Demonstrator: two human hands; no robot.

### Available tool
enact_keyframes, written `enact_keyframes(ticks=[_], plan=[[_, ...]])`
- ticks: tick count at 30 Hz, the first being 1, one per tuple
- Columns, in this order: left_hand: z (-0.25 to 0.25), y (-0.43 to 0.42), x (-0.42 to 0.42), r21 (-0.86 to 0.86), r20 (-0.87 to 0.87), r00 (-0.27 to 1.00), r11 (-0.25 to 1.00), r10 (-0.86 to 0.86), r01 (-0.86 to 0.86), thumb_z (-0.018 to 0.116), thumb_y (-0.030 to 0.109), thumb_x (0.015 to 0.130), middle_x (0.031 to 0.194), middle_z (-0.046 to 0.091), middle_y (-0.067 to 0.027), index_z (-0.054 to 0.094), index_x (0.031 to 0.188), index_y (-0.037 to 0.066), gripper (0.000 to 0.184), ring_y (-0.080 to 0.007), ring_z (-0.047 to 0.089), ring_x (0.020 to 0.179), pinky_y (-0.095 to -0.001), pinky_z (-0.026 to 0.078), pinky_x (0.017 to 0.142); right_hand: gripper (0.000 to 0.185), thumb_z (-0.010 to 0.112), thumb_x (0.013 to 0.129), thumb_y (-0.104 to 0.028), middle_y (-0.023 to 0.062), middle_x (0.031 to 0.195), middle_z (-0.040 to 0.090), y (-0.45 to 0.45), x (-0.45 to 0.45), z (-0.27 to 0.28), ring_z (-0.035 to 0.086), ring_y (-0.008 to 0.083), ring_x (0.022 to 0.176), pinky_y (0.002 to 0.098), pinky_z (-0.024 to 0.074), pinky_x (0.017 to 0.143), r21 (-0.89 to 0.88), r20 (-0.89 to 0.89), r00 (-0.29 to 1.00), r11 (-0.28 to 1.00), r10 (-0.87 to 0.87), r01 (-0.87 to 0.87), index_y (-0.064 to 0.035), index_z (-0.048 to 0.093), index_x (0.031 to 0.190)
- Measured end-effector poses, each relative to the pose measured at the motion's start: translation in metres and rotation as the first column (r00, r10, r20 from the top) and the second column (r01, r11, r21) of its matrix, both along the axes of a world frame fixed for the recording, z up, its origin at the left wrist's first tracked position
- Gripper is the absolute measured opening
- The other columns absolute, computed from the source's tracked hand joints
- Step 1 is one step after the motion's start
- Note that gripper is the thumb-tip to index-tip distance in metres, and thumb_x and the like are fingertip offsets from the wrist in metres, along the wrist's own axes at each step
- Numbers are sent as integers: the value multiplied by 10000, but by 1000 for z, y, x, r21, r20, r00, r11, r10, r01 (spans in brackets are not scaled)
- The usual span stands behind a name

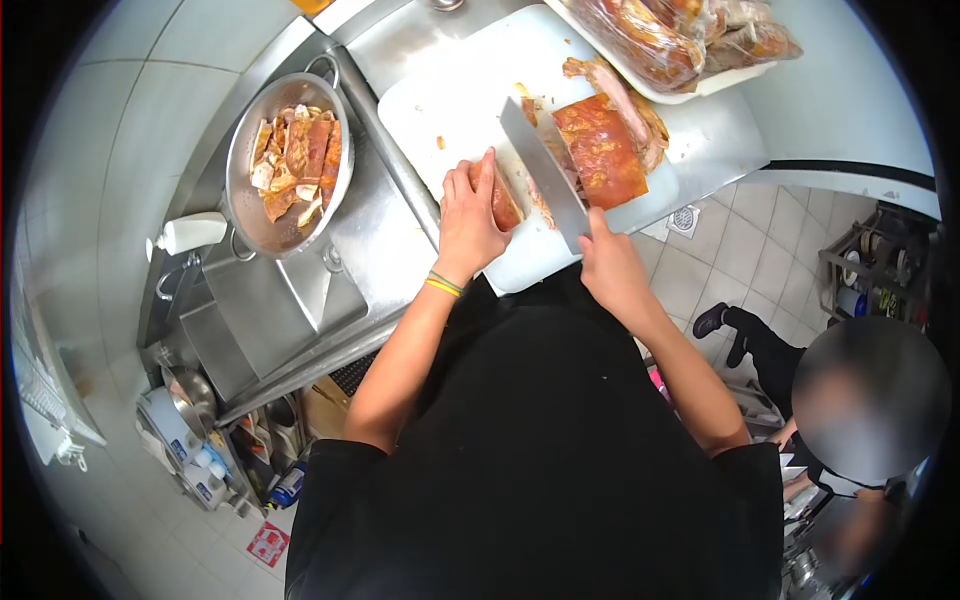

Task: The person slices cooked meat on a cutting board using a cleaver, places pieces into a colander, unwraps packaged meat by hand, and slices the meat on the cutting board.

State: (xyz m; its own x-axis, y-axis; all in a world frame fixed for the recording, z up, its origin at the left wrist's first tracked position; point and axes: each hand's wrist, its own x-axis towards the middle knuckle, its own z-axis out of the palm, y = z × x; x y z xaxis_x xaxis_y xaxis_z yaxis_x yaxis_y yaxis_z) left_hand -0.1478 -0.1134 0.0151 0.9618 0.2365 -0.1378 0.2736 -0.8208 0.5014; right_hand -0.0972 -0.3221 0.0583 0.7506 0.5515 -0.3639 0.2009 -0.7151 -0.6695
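Observation:
My right hand (612,268) is wrapped round the handle of a cleaver (545,172). Its broad blade stands on edge over the white cutting board (435,105), between two portions of roast pork. On the blade's left, my left hand (470,222) grips a cut piece of roast pork (506,205), fingers over its top and side. To the right of the blade lies a larger slab of roast pork (602,150) with browned, crisp skin. Behind it is a bony strip of meat (630,100). Small scraps lie about the board; the blade hides part of the slab's near side.
A steel colander (240,165) with cut pork strips stands left by the sink (330,290). A white tray (680,97) of plastic-wrapped meat is at the upper right. A white bottle (195,232) lies beside the colander. Another person (775,360) is at the lower right.

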Motion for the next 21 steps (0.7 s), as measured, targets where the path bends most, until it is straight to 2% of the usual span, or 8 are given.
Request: enact_keyframes(ticks=[3, 4, 6, 10, 12, 14, 17, 21], plan=[[8, 31, -8, -281, 88, 983, 951, 161, -130, 809, 130, 617, 1326, 399, -232, 274, 1498, 69, 1032, -359, 410, 1232, -386, 396, 1019, 348, 541, 915, -60, 329, 835, 608, -13, -6, 1, 582, 512, 846, 541, 459, 699, 101, 20, 995, 991, -94, 91, 3, 423, 1236], [-9, 57, -15, -664, 70, 942, 720, 328, -202, 796, 135, 657, 1283, 472, -191, 306, 1480, 45, 962, -275, 501, 1107, -361, 436, 945, 362, 534, 921, -60, 337, 871, 604, -17, -10, 3, 567, 525, 874, 532, 458, 717, 156, 41, 995, 984, -91, 84, -6, 423, 1262], [23, 110, -32, -945, -143, 873, 198, 467, -261, 784, 138, 687, 1225, 537, -158, 332, 1468, 41, 908, -245, 536, 1093, -358, 443, 954, 324, 525, 929, -52, 319, 932, 614, -25, -17, 3, 580, 514, 911, 494, 470, 758, 197, 34, 992, 974, -125, 116, 15, 447, 1236], [63, 223, -34, -362, 357, 770, 838, 529, -407, 774, 271, 734, 1300, 526, -249, 372, 1419, -48, 856, -332, 485, 1249, -397, 371, 1067, 278, 521, 932, -41, 301, 970, 634, -21, -34, 16, 629, 458, 930, 449, 486, 756, 154, -61, 964, 952, -259, 265, 34, 477, 1197], [41, 275, -16, -3, 453, 709, 796, 540, -605, 745, 369, 761, 1340, 476, -309, 376, 1414, -65, 866, -402, 463, 1260, -421, 321, 1107, 264, 524, 932, -38, 296, 974, 641, -15, -38, 18, 642, 440, 933, 439, 491, 751, 86, -143, 936, 938, -321, 335, 39, 488, 1182], [2, 358, -4, -226, 88, 836, 828, 542, -513, 704, 385, 795, 1421, 397, -320, 355, 1431, -60, 851, -427, 369, 1343, -424, 259, 1149, 262, 527, 929, -38, 287, 932, 652, -12, -50, 13, 651, 439, 889, 438, 497, 726, 213, 14, 966, 945, -258, 249, 37, 496, 1179], [21, 281, 32, -51, 385, 827, 904, 409, -424, 669, 269, 822, 1420, 426, -287, 448, 1363, -44, 663, -396, 348, 1375, -423, 253, 1157, 284, 561, 919, -93, 302, 724, 591, -6, -68, 10, 579, 510, 697, 559, 433, 593, 122, 102, 967, 968, -232, 219, -18, 493, 1185], [67, 105, 99, -60, 456, 831, 921, -318, 386, 696, 56, 764, 1424, 460, -193, 507, 1345, 62, 611, -341, 411, 1340, -428, 302, 1135, 217, 578, 914, -132, 275, 711, 602, -19, -83, 8, 588, 495, 672, 577, 444, 598, -42, 106, 984, 988, -143, 148, -74, 485, 1101]])
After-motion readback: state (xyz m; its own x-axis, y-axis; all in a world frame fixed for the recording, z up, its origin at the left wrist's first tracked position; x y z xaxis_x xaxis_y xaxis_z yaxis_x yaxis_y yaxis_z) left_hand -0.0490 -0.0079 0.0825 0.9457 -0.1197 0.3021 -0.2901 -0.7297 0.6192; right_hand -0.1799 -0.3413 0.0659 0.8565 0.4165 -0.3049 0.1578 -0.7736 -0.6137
